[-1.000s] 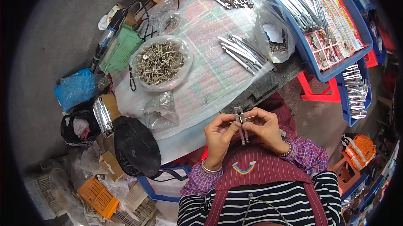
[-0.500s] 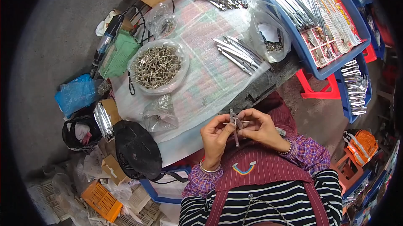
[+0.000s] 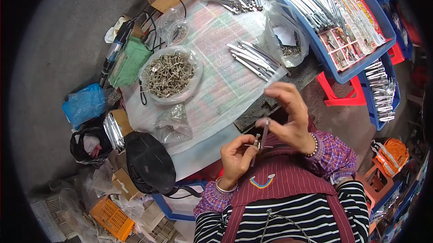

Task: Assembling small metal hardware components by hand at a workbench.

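My left hand (image 3: pixel 236 158) pinches a slim metal bar assembly (image 3: pixel 264 135) between thumb and fingers, above my maroon apron. A thin pin sticks out crosswise from this assembly. My right hand (image 3: pixel 294 119) is raised just beyond it, its fingers spread and slightly blurred. The right thumb is close to the assembly's upper end; whether it touches I cannot tell. On the table ahead lies a small stack of flat silver bars (image 3: pixel 253 61). Left of them, a plastic-lined round container (image 3: pixel 198 83) is heaped with small metal pins (image 3: pixel 169 75).
A clear bag (image 3: pixel 300 55) of small parts sits by the table's right edge. Beyond, a blue tray (image 3: pixel 311 46) carries more bars and a compartment box, above a red stool (image 3: pixel 345 96). At left are a black cap (image 3: pixel 149 164) and a power screwdriver (image 3: pixel 115 49).
My right hand has let go of the metal assembly and moved up and away, fingers spreading. My left hand still holds the assembly, now slightly lower and to the right.
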{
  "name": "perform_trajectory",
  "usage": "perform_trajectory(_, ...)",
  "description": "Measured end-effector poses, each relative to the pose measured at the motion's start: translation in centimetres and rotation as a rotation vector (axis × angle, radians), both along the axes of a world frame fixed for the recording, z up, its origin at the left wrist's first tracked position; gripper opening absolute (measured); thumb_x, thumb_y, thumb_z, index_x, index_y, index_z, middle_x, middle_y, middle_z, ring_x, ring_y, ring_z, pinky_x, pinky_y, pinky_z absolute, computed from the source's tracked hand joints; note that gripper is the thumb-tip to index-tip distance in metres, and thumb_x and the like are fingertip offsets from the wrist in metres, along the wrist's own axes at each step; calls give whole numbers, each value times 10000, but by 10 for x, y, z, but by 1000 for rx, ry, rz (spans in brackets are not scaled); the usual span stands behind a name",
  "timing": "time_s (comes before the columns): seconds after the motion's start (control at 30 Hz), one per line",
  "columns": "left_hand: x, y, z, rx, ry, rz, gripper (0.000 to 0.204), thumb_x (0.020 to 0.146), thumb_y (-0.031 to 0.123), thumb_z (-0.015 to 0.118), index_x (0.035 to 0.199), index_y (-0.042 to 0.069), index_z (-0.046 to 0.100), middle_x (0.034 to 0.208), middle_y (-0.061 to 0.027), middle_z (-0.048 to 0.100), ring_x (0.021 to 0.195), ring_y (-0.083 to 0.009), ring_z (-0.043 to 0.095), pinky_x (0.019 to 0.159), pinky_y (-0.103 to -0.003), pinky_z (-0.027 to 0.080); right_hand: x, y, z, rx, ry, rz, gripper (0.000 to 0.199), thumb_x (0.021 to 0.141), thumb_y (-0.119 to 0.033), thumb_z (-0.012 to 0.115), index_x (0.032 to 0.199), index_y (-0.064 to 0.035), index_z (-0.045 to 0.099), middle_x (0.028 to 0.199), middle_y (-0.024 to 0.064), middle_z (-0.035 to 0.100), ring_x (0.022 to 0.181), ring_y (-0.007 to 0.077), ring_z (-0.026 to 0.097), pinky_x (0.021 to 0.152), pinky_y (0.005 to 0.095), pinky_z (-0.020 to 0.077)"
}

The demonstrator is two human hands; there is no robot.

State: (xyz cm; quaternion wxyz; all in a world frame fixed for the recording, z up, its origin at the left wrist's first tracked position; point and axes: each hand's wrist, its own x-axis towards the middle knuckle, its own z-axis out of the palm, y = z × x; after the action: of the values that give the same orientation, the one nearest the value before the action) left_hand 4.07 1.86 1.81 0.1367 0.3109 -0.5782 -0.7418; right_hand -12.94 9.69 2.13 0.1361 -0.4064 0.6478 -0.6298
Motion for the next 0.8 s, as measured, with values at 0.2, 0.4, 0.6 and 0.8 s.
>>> perform_trajectory(0.2, -6, -11, -20, -471, -47, 135, 134, 717, -37, 619, 851, -35, 611, 740, -91, 620, 654, -139, 586, 607, -254, 462, 30, 15, 5, 159, -372, 262, 887, 613, -69, 825, 1356, -56, 341, 1288, 97, 374, 1124, 194, 480, 930, 337, 442)
perform_trajectory(0.4, -7, -14, -22, -629, 38, 155, 124, 774, -30, 637, 887, -67, 600, 791, -55, 611, 704, -110, 566, 651, -218, 457, 47, 22, -13, 214, -975, 420, 808, 725, 45, 714, 1395, -63, 275, 1170, 107, 501, 936, 159, 588, 789, 283, 517)
perform_trajectory(0.6, -4, -7, -14, -291, 39, 235, 115, 774, -60, 612, 887, -71, 596, 798, -77, 616, 715, -115, 574, 649, -230, 461, 55, 23, -39, 174, -769, 366, 512, 728, 26, 704, 1207, 9, 524, 892, 105, 669, 743, 99, 640, 644, 226, 524)
perform_trajectory(0.8, 0, -9, -10, -245, 71, 166, 124, 798, -40, 622, 913, -77, 594, 837, -67, 613, 750, -106, 580, 672, -222, 471, 46, 22, -33, 117, -517, 389, 347, 738, -3, 705, 1066, 34, 602, 824, 101, 678, 735, 109, 648, 627, 228, 519)
